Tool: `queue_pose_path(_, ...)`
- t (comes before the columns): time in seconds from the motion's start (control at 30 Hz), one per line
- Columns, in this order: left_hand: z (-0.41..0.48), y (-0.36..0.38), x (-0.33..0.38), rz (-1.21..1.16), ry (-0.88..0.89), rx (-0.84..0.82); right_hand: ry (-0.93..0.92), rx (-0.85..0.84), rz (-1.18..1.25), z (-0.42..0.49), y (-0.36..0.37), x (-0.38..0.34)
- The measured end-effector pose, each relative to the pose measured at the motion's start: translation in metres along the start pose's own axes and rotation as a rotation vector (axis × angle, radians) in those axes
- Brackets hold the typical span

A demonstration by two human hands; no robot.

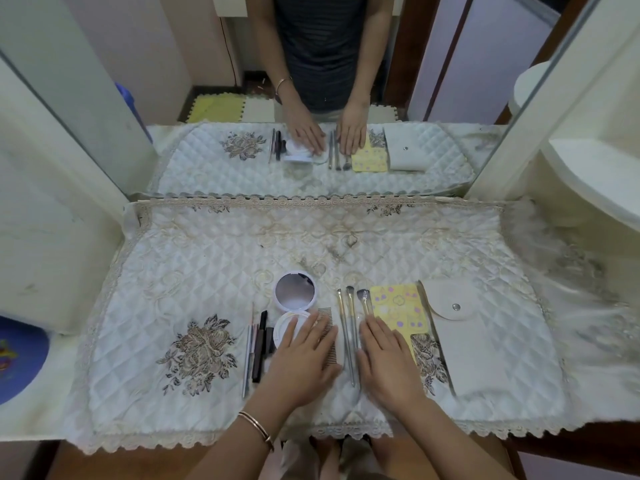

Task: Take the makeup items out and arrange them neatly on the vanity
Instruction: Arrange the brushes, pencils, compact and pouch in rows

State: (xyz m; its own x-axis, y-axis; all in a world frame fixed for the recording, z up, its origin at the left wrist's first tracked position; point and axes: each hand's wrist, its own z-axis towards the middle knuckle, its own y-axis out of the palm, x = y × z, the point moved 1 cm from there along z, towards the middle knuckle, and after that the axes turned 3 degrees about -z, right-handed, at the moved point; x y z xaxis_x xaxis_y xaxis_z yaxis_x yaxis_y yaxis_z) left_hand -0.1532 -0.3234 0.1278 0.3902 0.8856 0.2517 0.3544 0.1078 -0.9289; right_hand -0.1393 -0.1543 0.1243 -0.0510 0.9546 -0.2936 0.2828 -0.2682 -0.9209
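On the quilted white vanity cloth (207,271) the makeup items lie in a row. From the left: several thin pencils and a black mascara tube (258,348), an open white compact (294,294) with its round mirror lid up, a brown comb (329,327), three brushes (349,327), a yellow patterned palette (398,306) and a beige snap pouch (464,341). My left hand (301,362) lies flat, fingers apart, over the compact's base and the comb. My right hand (384,358) lies flat over the brush handles and the palette's near edge.
A wall mirror (311,98) stands behind the vanity and reflects the hands and items. A blue object (17,358) sits off the cloth at the left edge. A white rounded fixture (595,174) stands at the right. The cloth's lace hem (346,431) hangs over the front edge.
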Motion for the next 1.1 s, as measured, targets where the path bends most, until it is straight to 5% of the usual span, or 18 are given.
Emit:
queue_pose_path(0.3,0.005,-0.005,0.017,-0.052,0.008,-0.008,-0.071,0.013,0.164,0.004,-0.010,-0.001)
queue_pose_path(0.43,0.014,-0.002,0.025,-0.011,0.040,-0.028,0.040,0.206,0.081,0.000,-0.018,0.019)
queue_pose_path(0.73,0.014,0.003,0.026,0.005,0.036,-0.042,0.038,0.008,-0.033,-0.006,-0.014,0.037)
queue_pose_path(0.93,0.015,-0.001,0.031,-0.066,-0.025,0.016,0.295,0.515,0.114,-0.018,-0.051,0.060)
queue_pose_path(1.1,0.037,-0.002,0.071,-0.094,0.104,0.014,0.492,0.200,0.217,-0.017,-0.053,0.101)
